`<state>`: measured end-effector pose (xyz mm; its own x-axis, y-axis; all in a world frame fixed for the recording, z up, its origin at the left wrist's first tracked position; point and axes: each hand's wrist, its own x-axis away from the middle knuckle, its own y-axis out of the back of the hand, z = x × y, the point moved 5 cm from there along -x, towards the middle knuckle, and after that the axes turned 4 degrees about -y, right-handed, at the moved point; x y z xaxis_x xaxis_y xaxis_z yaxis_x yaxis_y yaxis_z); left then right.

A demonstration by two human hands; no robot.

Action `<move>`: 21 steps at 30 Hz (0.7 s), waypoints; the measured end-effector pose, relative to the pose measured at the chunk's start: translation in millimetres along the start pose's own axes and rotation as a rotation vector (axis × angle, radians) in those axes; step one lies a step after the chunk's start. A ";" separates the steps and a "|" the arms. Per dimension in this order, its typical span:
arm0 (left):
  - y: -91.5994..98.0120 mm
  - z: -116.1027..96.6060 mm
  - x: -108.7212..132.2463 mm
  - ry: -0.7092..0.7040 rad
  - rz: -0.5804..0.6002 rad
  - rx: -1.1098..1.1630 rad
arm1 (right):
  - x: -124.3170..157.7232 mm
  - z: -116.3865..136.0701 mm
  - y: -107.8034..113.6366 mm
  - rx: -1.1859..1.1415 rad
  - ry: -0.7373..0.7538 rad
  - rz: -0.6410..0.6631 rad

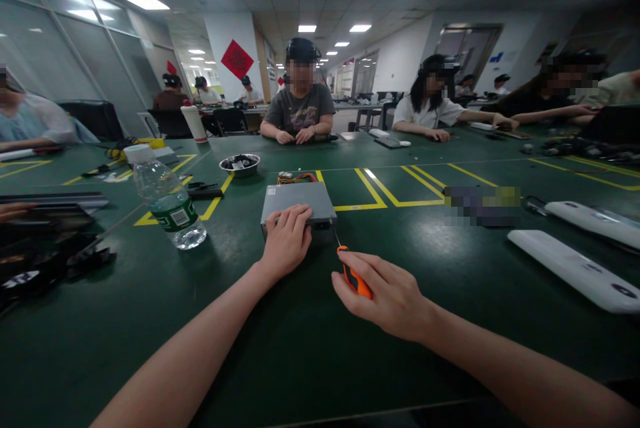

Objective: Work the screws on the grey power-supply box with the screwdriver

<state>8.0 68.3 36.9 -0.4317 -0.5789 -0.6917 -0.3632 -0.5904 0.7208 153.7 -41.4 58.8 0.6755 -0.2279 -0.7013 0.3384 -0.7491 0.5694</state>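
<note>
- While your left hand (286,241) rests palm-down on the grey box (300,203) mid-tabletop (300,348), its grip is open.
- Your right hand (387,295) has its grip closed around the orange screwdriver (353,276), tip at the box's edge.

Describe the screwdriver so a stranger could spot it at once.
Start at the green table and find the grey metal box near its middle, under the left hand. Just right of that box, the right hand grips the screwdriver. It is the only orange-handled tool there, its thin shaft pointing at the box.
</note>
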 end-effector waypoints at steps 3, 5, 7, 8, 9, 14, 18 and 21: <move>0.0 0.0 0.2 0.000 0.010 0.004 | -0.5 -1.8 0.7 -0.014 -0.014 -0.027; 0.3 -0.2 0.1 -0.001 0.012 0.006 | -1.4 -1.2 0.7 -0.033 -0.009 -0.025; 0.9 -0.4 -0.1 0.000 0.008 0.004 | -2.3 -0.4 0.7 -0.057 -0.012 -0.006; 1.2 -0.6 -0.3 0.000 0.008 0.003 | -2.6 0.0 0.7 -0.064 -0.017 0.006; 1.4 -0.8 -0.4 0.000 0.007 0.001 | -2.8 0.4 0.9 -0.064 -0.020 0.016; 1.2 -0.8 -0.5 -0.001 0.003 -0.007 | -4.2 0.3 3.1 -0.014 -0.003 0.023; -0.5 0.2 0.0 0.001 0.000 -0.005 | -4.3 -3.6 5.0 -0.010 -0.020 -0.023; -0.8 0.0 0.0 -0.002 0.003 0.000 | -3.0 -3.0 3.6 -0.032 -0.015 -0.018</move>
<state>8.3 68.8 36.4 -0.4340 -0.5797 -0.6896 -0.3622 -0.5886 0.7227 154.9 -41.5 64.2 0.6595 -0.2238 -0.7176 0.3710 -0.7333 0.5697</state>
